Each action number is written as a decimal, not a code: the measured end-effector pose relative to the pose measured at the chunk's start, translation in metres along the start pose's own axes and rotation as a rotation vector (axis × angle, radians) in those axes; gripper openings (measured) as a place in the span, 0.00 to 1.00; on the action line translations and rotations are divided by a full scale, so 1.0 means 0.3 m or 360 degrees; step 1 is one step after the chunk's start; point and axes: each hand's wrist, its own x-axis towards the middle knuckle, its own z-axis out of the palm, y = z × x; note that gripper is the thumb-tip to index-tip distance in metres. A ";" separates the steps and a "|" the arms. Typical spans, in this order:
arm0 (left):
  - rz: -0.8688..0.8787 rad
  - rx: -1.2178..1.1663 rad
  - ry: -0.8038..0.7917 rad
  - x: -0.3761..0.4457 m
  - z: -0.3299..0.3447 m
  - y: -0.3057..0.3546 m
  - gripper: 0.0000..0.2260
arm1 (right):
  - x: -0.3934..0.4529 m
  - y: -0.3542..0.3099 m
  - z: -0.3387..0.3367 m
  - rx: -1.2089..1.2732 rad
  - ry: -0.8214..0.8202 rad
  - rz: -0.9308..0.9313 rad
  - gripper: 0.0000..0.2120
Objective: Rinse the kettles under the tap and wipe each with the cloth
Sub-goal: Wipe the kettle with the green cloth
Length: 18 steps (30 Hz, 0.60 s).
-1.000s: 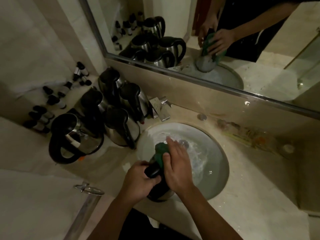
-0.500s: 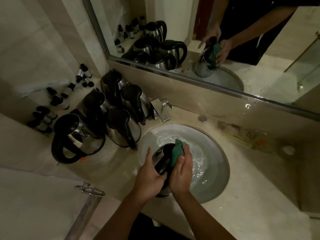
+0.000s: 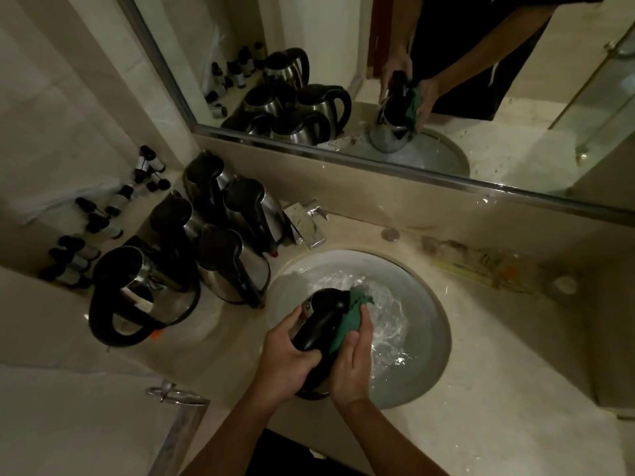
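The round white sink basin (image 3: pixel 431 355) holds water. Over its near-left rim, the left hand (image 3: pixel 287 355) grips a black-handled steel kettle (image 3: pixel 321 322) — the right hand (image 3: pixel 352 359) presses a green cloth (image 3: pixel 348 319) against it.

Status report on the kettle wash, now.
Left hand grips the kettle by its black handle, over the sink. Right hand presses the green cloth on its side. Nothing in the way.
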 end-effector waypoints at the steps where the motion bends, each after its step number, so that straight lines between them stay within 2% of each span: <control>1: 0.0030 0.0004 -0.0017 0.010 0.004 0.008 0.33 | 0.006 -0.012 0.006 -0.0011 0.0025 0.0059 0.23; 4: 0.0056 -0.0024 0.0008 0.027 0.014 0.059 0.34 | 0.021 -0.069 0.006 -0.0317 0.0021 -0.0144 0.26; 8: 0.0121 -0.0172 0.0103 0.031 -0.012 0.157 0.30 | 0.033 -0.117 -0.019 -0.0894 -0.0069 -0.0831 0.29; 10: 0.0222 -0.0217 0.0078 0.017 -0.032 0.225 0.28 | 0.068 -0.135 -0.062 -0.0864 -0.0071 -0.1087 0.29; 12: 0.0290 -0.0253 0.0039 -0.007 -0.046 0.303 0.28 | 0.102 -0.187 -0.102 -0.0712 -0.0028 -0.1218 0.28; 15: 0.0291 -0.0441 0.0033 -0.020 -0.056 0.406 0.27 | 0.157 -0.337 -0.102 -0.0423 0.0076 -0.1091 0.27; 18: 0.0327 -0.0495 0.0006 -0.023 -0.050 0.470 0.28 | 0.233 -0.514 -0.059 -0.0088 0.0349 -0.0482 0.23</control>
